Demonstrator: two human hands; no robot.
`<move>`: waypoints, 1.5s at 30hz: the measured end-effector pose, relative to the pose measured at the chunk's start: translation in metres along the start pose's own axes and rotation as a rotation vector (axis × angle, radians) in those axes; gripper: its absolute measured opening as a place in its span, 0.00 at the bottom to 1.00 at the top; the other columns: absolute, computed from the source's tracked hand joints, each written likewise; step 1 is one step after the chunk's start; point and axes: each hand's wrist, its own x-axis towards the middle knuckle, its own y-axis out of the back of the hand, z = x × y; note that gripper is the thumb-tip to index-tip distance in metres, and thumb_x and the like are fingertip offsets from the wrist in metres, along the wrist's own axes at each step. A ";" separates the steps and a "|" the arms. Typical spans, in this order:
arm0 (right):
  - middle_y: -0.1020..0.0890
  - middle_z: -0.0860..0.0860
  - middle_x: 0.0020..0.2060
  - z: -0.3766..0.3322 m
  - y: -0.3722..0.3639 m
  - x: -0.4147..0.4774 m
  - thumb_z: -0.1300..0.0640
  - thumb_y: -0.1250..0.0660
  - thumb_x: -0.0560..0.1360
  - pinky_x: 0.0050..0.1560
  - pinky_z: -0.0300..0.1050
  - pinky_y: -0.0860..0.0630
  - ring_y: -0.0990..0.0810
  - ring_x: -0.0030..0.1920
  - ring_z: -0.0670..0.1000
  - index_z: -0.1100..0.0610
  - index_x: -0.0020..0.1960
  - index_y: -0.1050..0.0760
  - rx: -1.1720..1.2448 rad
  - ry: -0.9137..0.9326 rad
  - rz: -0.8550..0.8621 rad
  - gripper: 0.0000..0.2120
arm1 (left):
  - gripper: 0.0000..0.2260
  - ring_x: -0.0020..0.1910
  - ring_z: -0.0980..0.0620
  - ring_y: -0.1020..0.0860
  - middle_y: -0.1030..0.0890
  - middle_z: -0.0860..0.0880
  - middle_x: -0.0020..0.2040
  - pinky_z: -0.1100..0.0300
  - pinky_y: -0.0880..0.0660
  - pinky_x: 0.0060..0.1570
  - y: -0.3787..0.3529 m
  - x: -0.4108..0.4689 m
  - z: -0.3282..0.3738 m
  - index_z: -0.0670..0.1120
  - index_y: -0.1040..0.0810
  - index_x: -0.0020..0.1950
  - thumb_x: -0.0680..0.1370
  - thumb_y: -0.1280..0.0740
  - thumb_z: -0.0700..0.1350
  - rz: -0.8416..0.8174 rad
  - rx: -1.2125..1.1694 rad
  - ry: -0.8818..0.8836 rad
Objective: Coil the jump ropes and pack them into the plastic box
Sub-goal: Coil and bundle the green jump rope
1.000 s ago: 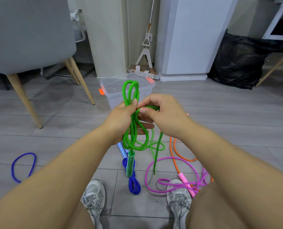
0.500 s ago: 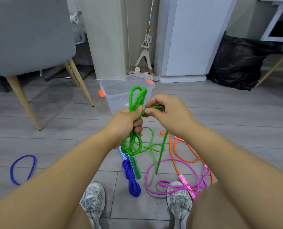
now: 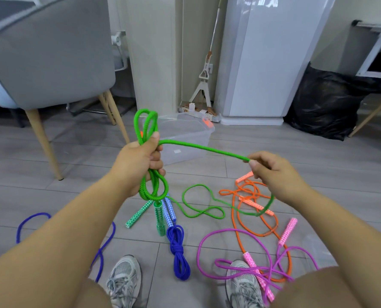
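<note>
Right hand [image 3: 271,172] swung out; five ropes [image 3: 202,150].

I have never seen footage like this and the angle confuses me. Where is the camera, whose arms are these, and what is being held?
No machine: the camera sits on a person's head, looking down at their own bare arms. The left hand grips looped turns of the green jump rope; the right hand pinches its free strand. On the floor lie a coiled blue rope, a loose orange rope and a loose purple rope. Beyond the hands stands the clear plastic box.
</note>
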 end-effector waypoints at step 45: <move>0.21 0.46 0.31 -0.054 -0.076 -0.003 0.55 0.34 0.75 0.34 0.35 0.30 0.27 0.29 0.42 0.49 0.39 0.26 0.072 0.174 -0.121 0.07 | 0.19 0.34 0.50 0.27 0.24 0.46 0.36 0.55 0.26 0.38 -0.037 -0.006 -0.019 0.46 0.23 0.30 0.80 0.39 0.48 0.028 0.166 -0.097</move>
